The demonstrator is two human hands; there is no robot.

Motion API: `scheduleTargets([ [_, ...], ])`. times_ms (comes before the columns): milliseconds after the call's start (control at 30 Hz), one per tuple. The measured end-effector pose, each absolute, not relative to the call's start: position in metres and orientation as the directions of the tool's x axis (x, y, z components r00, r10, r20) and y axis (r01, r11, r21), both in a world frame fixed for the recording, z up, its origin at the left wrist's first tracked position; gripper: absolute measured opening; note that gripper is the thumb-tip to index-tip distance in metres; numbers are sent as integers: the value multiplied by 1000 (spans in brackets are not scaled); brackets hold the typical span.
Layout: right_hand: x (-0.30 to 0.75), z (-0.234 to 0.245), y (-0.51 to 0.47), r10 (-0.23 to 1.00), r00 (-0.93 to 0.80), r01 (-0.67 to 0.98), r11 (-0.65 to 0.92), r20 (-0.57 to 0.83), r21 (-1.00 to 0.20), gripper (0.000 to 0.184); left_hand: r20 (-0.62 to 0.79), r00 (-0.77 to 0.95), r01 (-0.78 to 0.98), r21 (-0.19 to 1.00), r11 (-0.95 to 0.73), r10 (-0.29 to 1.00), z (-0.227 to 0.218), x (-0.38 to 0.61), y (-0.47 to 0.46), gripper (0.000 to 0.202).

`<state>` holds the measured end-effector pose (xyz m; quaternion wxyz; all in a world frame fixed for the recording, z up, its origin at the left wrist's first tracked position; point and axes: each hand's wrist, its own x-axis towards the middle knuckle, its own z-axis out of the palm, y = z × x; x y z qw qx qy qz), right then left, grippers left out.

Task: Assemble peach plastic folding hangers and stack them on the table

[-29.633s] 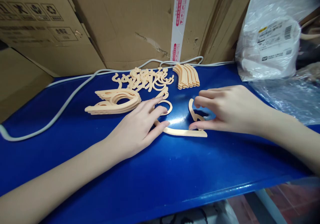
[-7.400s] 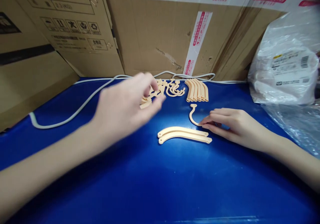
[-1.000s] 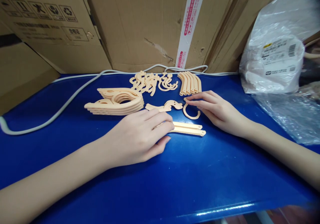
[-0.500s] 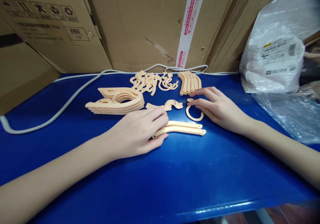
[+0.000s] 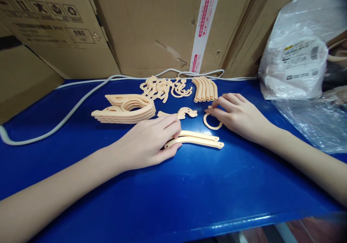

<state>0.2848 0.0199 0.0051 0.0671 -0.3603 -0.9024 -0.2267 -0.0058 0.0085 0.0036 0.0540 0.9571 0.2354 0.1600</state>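
Observation:
My left hand [image 5: 148,141] is closed around the left end of two cream curved bars [image 5: 197,141], which lie side by side with holes at their ends. My right hand [image 5: 237,114] pinches the top of a cream C-shaped hook [image 5: 213,123], its fingertips partly hiding it. Between the hands, just beyond the bars, a flat cream piece with a curved, scalloped end [image 5: 187,113] lies partly behind my left fingers.
A stack of larger cream pieces [image 5: 124,118] sits at the left. Behind are a heap of hooks [image 5: 159,87] and a row of curved bars [image 5: 205,89]. A white cable [image 5: 78,107] crosses the blue table [image 5: 173,199]. Cardboard boxes [image 5: 157,26] and a plastic bag [image 5: 295,62] stand behind.
My right hand has shifted slightly right, its fingers have drawn together on the hook, and the hook has moved a little right. My left hand stays on the bars.

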Motion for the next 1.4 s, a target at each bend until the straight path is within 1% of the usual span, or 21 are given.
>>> scheduleTargets([
  [100,283,6,19,632,-732,676,632,253,379,30,277,847,426,157,-891,453,3,-6,8,14],
  [200,283,5,19,656,-717,685,599,236,414,26,294,852,415,124,-901,433,1,-6,9,18],
  [267,284,3,19,659,-709,691,575,253,438,24,316,853,404,99,-909,414,0,-6,8,19],
  [333,283,2,19,650,-695,712,564,306,418,23,329,854,401,75,-913,402,0,-6,7,18],
  [367,283,2,19,643,-683,729,569,346,381,23,336,854,399,67,-915,397,0,-5,6,18],
  [433,280,3,16,636,-651,753,611,415,244,21,350,852,397,56,-916,390,1,-4,5,17],
  [533,275,7,10,672,-582,736,675,458,-55,15,368,850,388,44,-920,376,2,-3,3,17],
  [633,272,11,5,766,-492,697,632,414,-340,12,376,841,399,58,-915,390,0,-2,2,16],
  [733,273,12,3,836,-427,612,548,345,-571,16,393,795,448,134,-884,463,-1,-2,3,14],
  [800,274,12,4,865,-399,538,490,306,-685,20,406,743,484,224,-846,533,0,-2,2,13],
  [833,274,12,5,876,-385,505,462,289,-729,21,405,713,495,287,-820,573,1,-2,2,13],
  [900,275,13,6,897,-357,449,409,260,-794,23,385,644,496,447,-744,661,5,-1,1,14],
  [967,274,13,7,913,-335,412,364,233,-835,23,347,561,459,624,-632,751,10,0,1,17],
  [1033,274,14,8,926,-322,389,318,196,-865,24,284,486,382,781,-493,826,16,1,1,18],
  [1100,275,13,8,935,-313,358,278,166,-891,23,197,448,282,894,-347,872,20,2,3,15],
  [1167,277,12,9,938,-309,323,258,156,-910,23,132,448,169,959,-229,884,23,1,5,13],
  [1233,280,10,11,939,-307,298,251,157,-921,22,122,444,92,979,-181,888,25,0,7,12],
  [1300,282,7,12,941,-304,280,240,152,-929,22,152,436,100,971,-215,887,27,0,7,16],
  [1400,284,5,12,941,-308,251,225,143,-941,19,179,435,177,944,-278,883,29,1,7,24],
])
